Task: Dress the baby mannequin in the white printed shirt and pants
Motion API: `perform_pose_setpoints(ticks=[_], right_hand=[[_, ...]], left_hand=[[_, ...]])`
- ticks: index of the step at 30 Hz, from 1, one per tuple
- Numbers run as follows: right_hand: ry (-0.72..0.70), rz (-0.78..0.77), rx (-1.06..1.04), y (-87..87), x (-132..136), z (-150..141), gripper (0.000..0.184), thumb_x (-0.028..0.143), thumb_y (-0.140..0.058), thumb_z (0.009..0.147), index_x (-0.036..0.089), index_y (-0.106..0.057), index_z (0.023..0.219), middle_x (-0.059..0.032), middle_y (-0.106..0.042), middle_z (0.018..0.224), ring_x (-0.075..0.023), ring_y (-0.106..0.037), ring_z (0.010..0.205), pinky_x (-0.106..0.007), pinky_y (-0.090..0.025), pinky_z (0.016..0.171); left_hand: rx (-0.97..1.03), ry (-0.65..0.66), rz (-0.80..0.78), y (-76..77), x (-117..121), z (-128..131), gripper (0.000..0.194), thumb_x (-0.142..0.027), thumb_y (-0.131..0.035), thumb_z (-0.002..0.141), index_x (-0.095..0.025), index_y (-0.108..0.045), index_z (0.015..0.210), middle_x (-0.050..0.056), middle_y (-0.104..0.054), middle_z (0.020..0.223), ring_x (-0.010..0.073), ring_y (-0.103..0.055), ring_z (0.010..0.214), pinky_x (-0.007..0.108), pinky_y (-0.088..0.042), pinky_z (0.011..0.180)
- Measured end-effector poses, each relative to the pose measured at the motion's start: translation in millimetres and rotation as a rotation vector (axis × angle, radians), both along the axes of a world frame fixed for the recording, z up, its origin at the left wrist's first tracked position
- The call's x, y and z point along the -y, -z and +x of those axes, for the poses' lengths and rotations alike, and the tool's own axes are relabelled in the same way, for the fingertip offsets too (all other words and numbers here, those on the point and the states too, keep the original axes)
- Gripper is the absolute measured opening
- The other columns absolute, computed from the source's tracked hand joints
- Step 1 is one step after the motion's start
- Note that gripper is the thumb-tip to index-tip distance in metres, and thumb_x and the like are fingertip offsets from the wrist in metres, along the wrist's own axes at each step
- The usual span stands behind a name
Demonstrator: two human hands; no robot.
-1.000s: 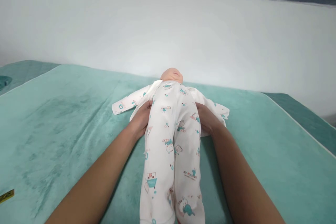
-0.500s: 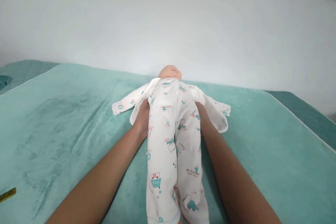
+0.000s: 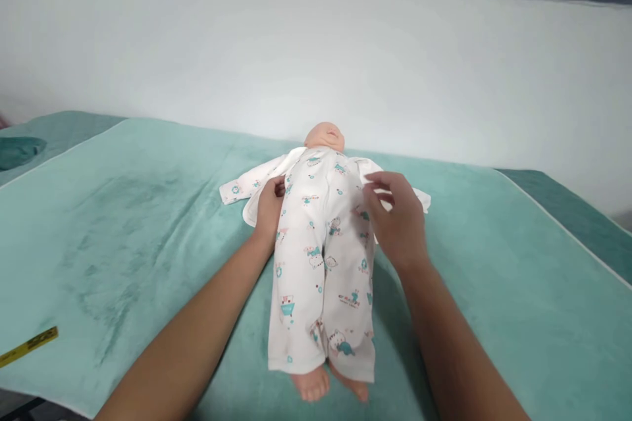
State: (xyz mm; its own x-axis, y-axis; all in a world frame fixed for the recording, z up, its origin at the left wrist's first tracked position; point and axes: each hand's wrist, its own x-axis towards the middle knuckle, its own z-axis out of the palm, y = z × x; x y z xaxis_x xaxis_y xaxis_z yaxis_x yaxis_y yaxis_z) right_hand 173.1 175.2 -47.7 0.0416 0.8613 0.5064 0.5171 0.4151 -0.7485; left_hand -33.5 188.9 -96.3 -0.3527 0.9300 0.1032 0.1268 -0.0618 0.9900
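Observation:
A baby doll point(image 3: 326, 136) lies on its back with its head toward the wall. White printed baby trousers point(image 3: 301, 256) cover it from the chest to the ankles, and both bare feet show below the hems. Under them a white jacket point(image 3: 249, 186) lies spread, its sleeves out to the sides. At the left edge of the trousers, my left hand point(image 3: 270, 207) has its fingers curled against the cloth, partly hidden. My right hand point(image 3: 399, 214) is raised over the right edge near the waist, thumb and fingers bent and apart, with nothing visible between them.
A teal plush cover point(image 3: 162, 263) lies under the doll, with a white seam along each side. A white wall point(image 3: 316, 52) rises right behind it. On the left lie a yellow and black strip point(image 3: 32, 345) and a dark teal item point(image 3: 20, 151).
My right hand has come out from beside the doll and lifted above the trousers' right edge. My left hand stays at the left side. The doll's feet have come into view.

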Motion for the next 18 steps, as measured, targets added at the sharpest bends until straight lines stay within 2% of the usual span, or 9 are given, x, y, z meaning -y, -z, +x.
perform_pose_setpoints(ticks=[2, 4, 6, 8, 10, 13, 15, 18], right_hand=[[-0.095, 0.051, 0.037, -12.8, 51, -7, 0.016, 0.026, -0.051, 0.088, 0.029, -0.061, 0.099, -0.0039, -0.066, 0.101, -0.0209, -0.062, 0.092, -0.037, -0.051, 0.082], [-0.238, 0.021, 0.103, -13.1, 112, -14, 0.019, 0.021, -0.050, 0.089, 0.033, -0.059, 0.101, -0.0019, -0.067, 0.097, -0.0209, -0.064, 0.089, -0.036, -0.052, 0.079], [-0.337, 0.023, 0.173, -1.1, 166, -19, 0.033, 0.014, -0.049, 0.086, 0.037, -0.057, 0.110, -0.0013, -0.069, 0.102, -0.0233, -0.064, 0.096, -0.040, -0.053, 0.080], [-0.315, 0.021, 0.272, 16.6, 202, -21, 0.048, 0.008, -0.045, 0.083, 0.037, -0.053, 0.120, -0.0024, -0.068, 0.110, -0.0257, -0.062, 0.101, -0.044, -0.051, 0.083], [-0.244, 0.006, 0.371, 31.8, 220, -21, 0.054, 0.004, -0.043, 0.081, 0.035, -0.052, 0.125, -0.0031, -0.067, 0.115, -0.0278, -0.060, 0.106, -0.047, -0.048, 0.084], [-0.145, 0.034, 0.475, 41.6, 222, -26, 0.049, 0.004, -0.045, 0.083, 0.032, -0.055, 0.121, -0.0029, -0.068, 0.117, -0.0301, -0.058, 0.109, -0.047, -0.045, 0.083], [-0.101, 0.062, 0.510, 41.7, 218, -33, 0.038, 0.007, -0.050, 0.085, 0.030, -0.058, 0.114, -0.0032, -0.070, 0.110, -0.0307, -0.058, 0.104, -0.046, -0.042, 0.079], [-0.106, 0.074, 0.536, 39.6, 213, -45, 0.020, 0.009, -0.057, 0.085, 0.026, -0.061, 0.095, -0.0029, -0.070, 0.093, -0.0278, -0.058, 0.092, -0.042, -0.039, 0.076]], left_hand=[[-0.002, -0.034, 0.066, -0.9, 11, -1, 0.029, -0.022, -0.059, 0.072, -0.018, -0.060, 0.100, 0.006, -0.069, 0.110, 0.0201, -0.062, 0.103, 0.033, -0.047, 0.094], [-0.020, -0.035, 0.104, 0.2, 28, -3, 0.027, -0.023, -0.059, 0.074, -0.018, -0.061, 0.100, 0.006, -0.069, 0.109, 0.0201, -0.062, 0.102, 0.035, -0.046, 0.095], [-0.050, -0.030, 0.098, 3.0, 53, -6, 0.024, -0.024, -0.058, 0.078, -0.019, -0.062, 0.101, 0.006, -0.068, 0.108, 0.0203, -0.062, 0.102, 0.036, -0.046, 0.095], [-0.086, -0.051, 0.078, 6.1, 87, -9, 0.020, -0.026, -0.054, 0.082, -0.021, -0.062, 0.099, 0.006, -0.068, 0.107, 0.0205, -0.062, 0.102, 0.037, -0.047, 0.094], [-0.110, -0.024, 0.049, 8.9, 126, -12, 0.017, -0.025, -0.052, 0.084, -0.022, -0.062, 0.096, 0.006, -0.068, 0.103, 0.0209, -0.063, 0.100, 0.037, -0.047, 0.094], [-0.086, 0.114, -0.005, 13.2, 187, -13, 0.017, -0.022, -0.051, 0.082, -0.024, -0.062, 0.096, 0.006, -0.068, 0.097, 0.0218, -0.064, 0.096, 0.038, -0.048, 0.092], [-0.079, 0.166, -0.047, 17.1, 221, -8, 0.030, -0.020, -0.055, 0.079, -0.026, -0.061, 0.107, 0.006, -0.067, 0.103, 0.0232, -0.063, 0.101, 0.040, -0.048, 0.094], [-0.196, 0.157, 0.011, 22.5, 257, 7, 0.058, -0.013, -0.065, 0.068, -0.030, -0.056, 0.123, 0.008, -0.058, 0.123, 0.0251, -0.057, 0.115, 0.042, -0.045, 0.102]])
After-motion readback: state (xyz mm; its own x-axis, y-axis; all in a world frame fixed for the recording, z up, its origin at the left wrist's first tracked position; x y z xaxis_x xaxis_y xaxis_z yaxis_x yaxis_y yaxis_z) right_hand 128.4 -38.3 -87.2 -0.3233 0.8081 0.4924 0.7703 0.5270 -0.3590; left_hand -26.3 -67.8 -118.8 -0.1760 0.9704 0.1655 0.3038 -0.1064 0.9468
